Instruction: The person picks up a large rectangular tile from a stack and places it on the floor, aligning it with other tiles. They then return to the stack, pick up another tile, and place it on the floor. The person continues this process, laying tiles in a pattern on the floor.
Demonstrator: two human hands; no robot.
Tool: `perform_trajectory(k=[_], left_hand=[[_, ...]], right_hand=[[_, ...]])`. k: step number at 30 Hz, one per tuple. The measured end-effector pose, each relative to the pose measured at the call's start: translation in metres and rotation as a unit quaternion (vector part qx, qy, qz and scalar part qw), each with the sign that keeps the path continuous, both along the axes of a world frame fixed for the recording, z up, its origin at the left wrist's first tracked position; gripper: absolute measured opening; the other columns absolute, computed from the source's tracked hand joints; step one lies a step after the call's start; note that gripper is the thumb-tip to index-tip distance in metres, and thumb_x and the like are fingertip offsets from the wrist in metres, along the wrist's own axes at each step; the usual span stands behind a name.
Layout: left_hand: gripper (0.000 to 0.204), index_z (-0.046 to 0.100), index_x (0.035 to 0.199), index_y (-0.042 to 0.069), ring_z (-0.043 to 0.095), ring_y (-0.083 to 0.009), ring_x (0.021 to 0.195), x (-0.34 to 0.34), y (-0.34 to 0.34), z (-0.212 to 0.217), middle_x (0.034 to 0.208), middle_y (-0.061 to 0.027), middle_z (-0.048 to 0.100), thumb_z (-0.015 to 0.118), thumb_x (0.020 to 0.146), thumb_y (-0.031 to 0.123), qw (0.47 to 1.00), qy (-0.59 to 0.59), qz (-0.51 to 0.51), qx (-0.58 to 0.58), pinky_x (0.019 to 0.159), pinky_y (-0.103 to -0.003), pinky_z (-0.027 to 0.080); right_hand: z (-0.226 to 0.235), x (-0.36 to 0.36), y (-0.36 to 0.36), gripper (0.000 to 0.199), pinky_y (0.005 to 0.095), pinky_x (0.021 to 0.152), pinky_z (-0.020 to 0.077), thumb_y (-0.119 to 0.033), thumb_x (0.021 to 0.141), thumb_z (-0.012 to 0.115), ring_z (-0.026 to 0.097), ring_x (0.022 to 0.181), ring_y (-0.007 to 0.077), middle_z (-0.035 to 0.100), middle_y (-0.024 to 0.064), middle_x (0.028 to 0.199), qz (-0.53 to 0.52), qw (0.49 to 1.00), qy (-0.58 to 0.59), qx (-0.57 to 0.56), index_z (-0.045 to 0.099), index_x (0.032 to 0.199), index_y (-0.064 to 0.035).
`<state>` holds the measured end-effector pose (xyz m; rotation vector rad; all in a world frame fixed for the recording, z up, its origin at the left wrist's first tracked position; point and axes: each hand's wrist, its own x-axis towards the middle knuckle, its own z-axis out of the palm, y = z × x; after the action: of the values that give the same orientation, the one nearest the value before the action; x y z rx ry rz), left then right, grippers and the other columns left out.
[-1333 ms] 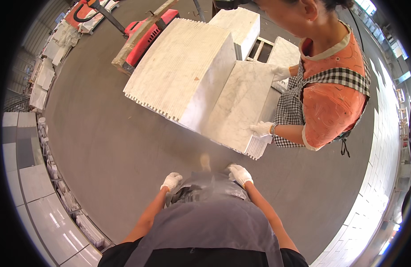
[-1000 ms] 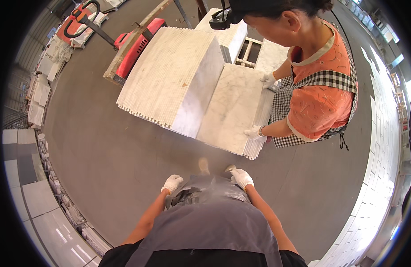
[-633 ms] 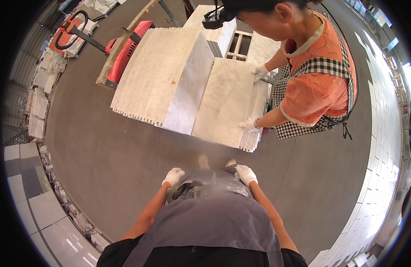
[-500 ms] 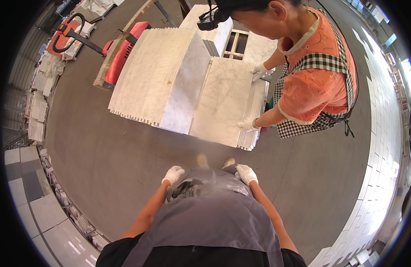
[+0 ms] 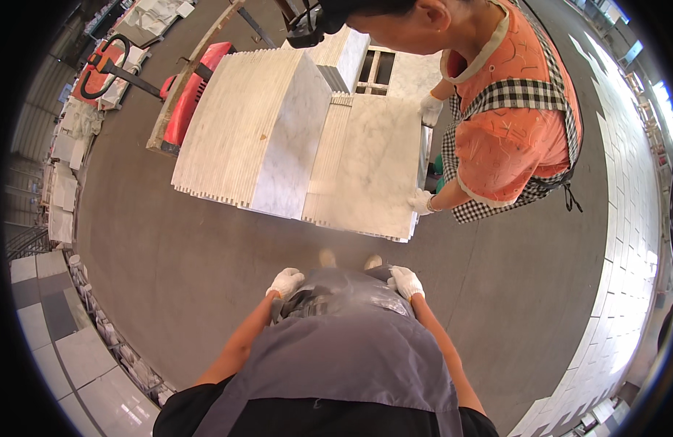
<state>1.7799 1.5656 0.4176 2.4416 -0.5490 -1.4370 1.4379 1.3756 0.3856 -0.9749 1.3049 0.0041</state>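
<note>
My left hand (image 5: pixel 286 282), in a white knitted glove, is closed beside the left edge of my grey apron (image 5: pixel 351 357). Whether anything is in its fingers is hidden. On the other side my right hand (image 5: pixel 405 282), gloved likewise, has its fingers curled on a dark flap of the apron. Beyond my feet, a co-worker's two gloved hands (image 5: pixel 421 202) grip the right edge of a white, grey-veined marble slab (image 5: pixel 376 160). That slab lies on top of a lower row of slabs. Neither of my hands touches the stone.
A taller block of upright slabs (image 5: pixel 227 131) stands left of the co-worker's slab. Behind it are a red pallet truck (image 5: pixel 194 95) and a wooden beam (image 5: pixel 177 98). The co-worker (image 5: pixel 511 138) stands at the right. Pale tiles (image 5: pixel 620 218) cover the far-right floor.
The co-worker's hands and the marble slab have shifted to the right, baring slab edges on its left. My hands have stayed almost in place.
</note>
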Motion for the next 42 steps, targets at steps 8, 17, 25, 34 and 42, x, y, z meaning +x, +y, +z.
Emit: perform_trajectory(k=[8,17,25,34,42], left_hand=[[0.055,0.065,0.123,-0.003,0.059,-0.0338,0.123,-0.011,-0.017,0.019,0.129,-0.0213,0.064,0.063,0.083,0.035,0.998,0.002,-0.056,0.011,0.106,-0.037,0.042],[0.052,0.066,0.12,-0.002,0.064,-0.0316,0.113,-0.009,-0.02,0.006,0.117,-0.0207,0.069,0.061,0.082,0.033,0.999,-0.013,-0.048,-0.019,0.098,-0.037,0.047],[0.053,0.066,0.122,-0.003,0.061,-0.0321,0.118,-0.005,-0.021,0.007,0.124,-0.02,0.066,0.063,0.084,0.033,0.997,-0.031,-0.07,-0.013,0.102,-0.037,0.045],[0.052,0.065,0.122,-0.003,0.063,-0.0312,0.115,-0.006,-0.02,-0.001,0.119,-0.0193,0.068,0.062,0.084,0.032,0.999,-0.034,-0.038,-0.011,0.1,-0.037,0.046],[0.037,0.07,0.101,-0.002,0.066,-0.0291,0.093,-0.014,-0.023,-0.001,0.094,-0.0173,0.071,0.059,0.083,0.028,0.997,-0.05,-0.054,-0.02,0.087,-0.04,0.049]], right_hand=[[-0.027,-0.02,0.004,0.046,0.0342,0.072,0.056,-0.034,0.097,0.052,0.071,0.078,0.0205,0.074,0.0163,0.096,-0.022,1.0,-0.006,0.007,0.064,0.128,-0.0016],[-0.034,-0.029,0.003,0.042,0.0352,0.074,0.0555,-0.034,0.098,0.054,0.071,0.078,0.0207,0.074,0.0147,0.093,-0.016,1.0,-0.02,-0.007,0.065,0.121,-0.0012],[-0.042,-0.025,0.007,0.038,0.0372,0.068,0.0506,-0.029,0.097,0.044,0.067,0.068,0.0223,0.071,0.0136,0.08,-0.035,0.999,-0.023,-0.027,0.066,0.097,0.0017],[-0.056,-0.029,0.0,0.043,0.0369,0.073,0.0561,-0.031,0.097,0.056,0.071,0.075,0.0237,0.072,0.0178,0.095,-0.071,0.996,-0.034,0.036,0.062,0.124,0.0012],[-0.057,-0.036,-0.008,0.031,0.0462,0.073,0.0522,-0.027,0.093,0.054,0.068,0.081,0.0362,0.072,0.0194,0.09,0.144,0.976,0.026,-0.163,0.067,0.092,0.001]])
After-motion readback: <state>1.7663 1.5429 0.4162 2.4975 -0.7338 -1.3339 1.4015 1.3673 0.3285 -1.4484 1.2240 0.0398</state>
